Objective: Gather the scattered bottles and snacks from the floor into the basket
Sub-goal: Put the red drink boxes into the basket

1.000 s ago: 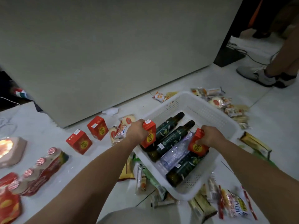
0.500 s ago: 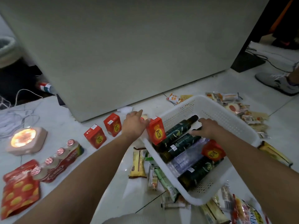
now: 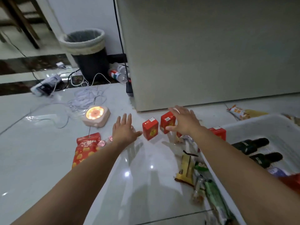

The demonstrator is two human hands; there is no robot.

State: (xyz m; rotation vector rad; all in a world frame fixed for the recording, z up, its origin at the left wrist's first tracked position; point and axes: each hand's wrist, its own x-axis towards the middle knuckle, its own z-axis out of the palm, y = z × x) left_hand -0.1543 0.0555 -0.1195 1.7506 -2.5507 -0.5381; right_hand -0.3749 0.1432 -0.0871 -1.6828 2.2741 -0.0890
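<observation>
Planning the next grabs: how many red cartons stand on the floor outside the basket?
2. The near carton stands beside the left hand; the far carton is just behind it, partly covered by the right hand. The forearms may hide more.

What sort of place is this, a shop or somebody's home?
Likely a room in a home or small office: a glossy tiled floor, a lined waste bin, and a pale cabinet, perhaps a fridge.
</observation>
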